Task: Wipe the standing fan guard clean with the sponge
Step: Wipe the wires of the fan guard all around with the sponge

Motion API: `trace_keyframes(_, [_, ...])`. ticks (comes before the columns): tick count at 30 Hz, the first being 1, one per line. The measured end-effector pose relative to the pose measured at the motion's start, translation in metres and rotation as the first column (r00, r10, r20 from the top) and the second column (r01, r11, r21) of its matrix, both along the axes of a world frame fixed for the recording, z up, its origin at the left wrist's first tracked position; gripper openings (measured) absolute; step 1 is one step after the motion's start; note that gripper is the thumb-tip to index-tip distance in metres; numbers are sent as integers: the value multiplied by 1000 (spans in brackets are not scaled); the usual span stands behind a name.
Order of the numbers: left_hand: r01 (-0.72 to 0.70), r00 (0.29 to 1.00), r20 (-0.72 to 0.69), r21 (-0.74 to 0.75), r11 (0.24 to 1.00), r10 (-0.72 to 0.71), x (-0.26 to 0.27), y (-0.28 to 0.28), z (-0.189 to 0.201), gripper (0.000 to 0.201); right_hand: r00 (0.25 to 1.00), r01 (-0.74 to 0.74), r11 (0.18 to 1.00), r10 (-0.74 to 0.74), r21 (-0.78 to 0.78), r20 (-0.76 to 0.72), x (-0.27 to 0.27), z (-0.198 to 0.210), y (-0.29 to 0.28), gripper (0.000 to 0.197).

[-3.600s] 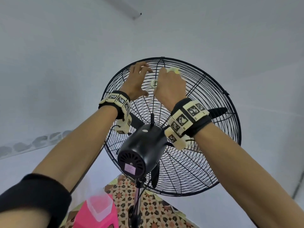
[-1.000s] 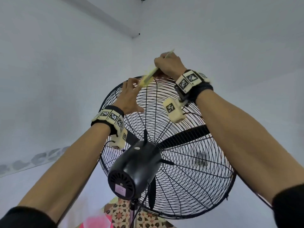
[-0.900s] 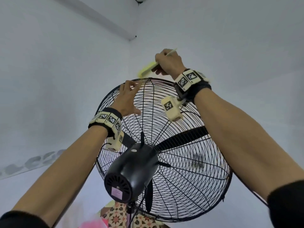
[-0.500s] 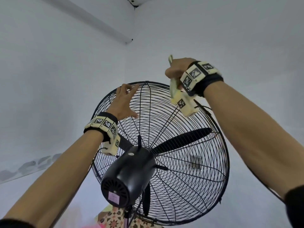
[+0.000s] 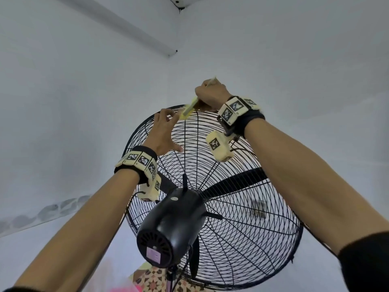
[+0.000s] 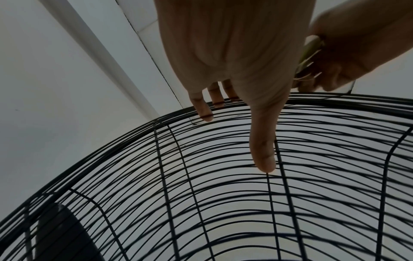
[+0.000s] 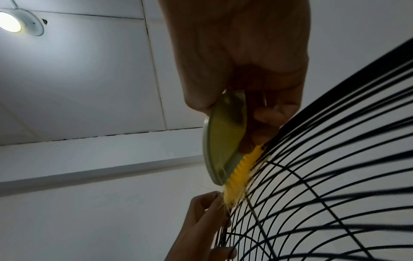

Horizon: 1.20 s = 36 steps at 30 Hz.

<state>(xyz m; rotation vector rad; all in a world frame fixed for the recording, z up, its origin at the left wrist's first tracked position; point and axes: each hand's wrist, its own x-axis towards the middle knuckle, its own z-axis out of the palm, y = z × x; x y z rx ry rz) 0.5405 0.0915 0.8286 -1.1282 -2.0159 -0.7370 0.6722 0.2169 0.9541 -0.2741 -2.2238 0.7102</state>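
The black wire fan guard (image 5: 242, 218) fills the middle of the head view, seen from behind. My right hand (image 5: 210, 95) grips a flat yellow sponge (image 5: 188, 109) with a grey-green back and holds its edge against the guard's top rim. In the right wrist view the sponge (image 7: 225, 146) lies along the outer wires (image 7: 312, 176), frayed yellow fibres trailing. My left hand (image 5: 168, 131) holds the rim just left of the sponge. Its fingers (image 6: 204, 109) hook over the rim wires and the thumb lies straight on the mesh (image 6: 201, 176).
The black motor housing (image 5: 172, 224) juts toward me below my wrists, with dark blades (image 5: 235, 180) behind the mesh. White walls meet in a corner above. A ceiling lamp (image 7: 10, 23) glows. Patterned floor (image 5: 155, 281) and something pink (image 5: 124, 289) show at the bottom.
Half a second ago my right hand held the sponge upright above the guard's upper right. It has come down and left onto the top rim. The left hand kept its place.
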Motion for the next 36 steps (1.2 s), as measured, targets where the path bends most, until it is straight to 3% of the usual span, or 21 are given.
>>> trace_keyframes(4, [47, 999, -8, 10, 999, -47, -1, 5, 0, 133, 987, 55, 998, -48, -43, 151, 29, 8, 28, 40])
trace_keyframes(11, [38, 999, 1, 0, 999, -38, 1, 12, 0, 135, 899, 250, 958, -284, 142, 333, 99, 8, 60, 31])
trace_keyframes(16, [25, 1000, -5, 3, 1000, -25, 1, 13, 0, 137, 973, 206, 978, -209, 43, 94, 59, 7, 53, 29])
trace_keyframes(18, [23, 1000, -14, 5, 1000, -23, 2, 13, 0, 136, 988, 153, 988, -153, 12, 22, 29, 7, 40, 37])
trace_keyframes(22, [6, 1000, -16, -2, 1000, -6, 3, 10, 0, 120, 995, 87, 996, -86, 2, -45, -6, -3, 10, 42])
trace_keyframes(27, [26, 999, -31, -14, 1000, -27, -1, 5, 0, 131, 993, 120, 993, -120, 8, -7, 15, 2, 15, 37])
trace_keyframes(32, [64, 997, -45, -11, 998, -65, 2, 9, -1, 135, 910, 333, 897, -386, 292, 149, 85, 20, 23, 20])
trace_keyframes(34, [65, 997, -44, -10, 998, -66, 0, 7, -1, 136, 948, 256, 939, -291, 231, 132, 80, 18, 19, 17])
trace_keyframes(36, [56, 997, -50, -10, 998, -57, 0, 5, -1, 136, 999, 41, 999, -41, 29, -18, 58, 12, 15, 11])
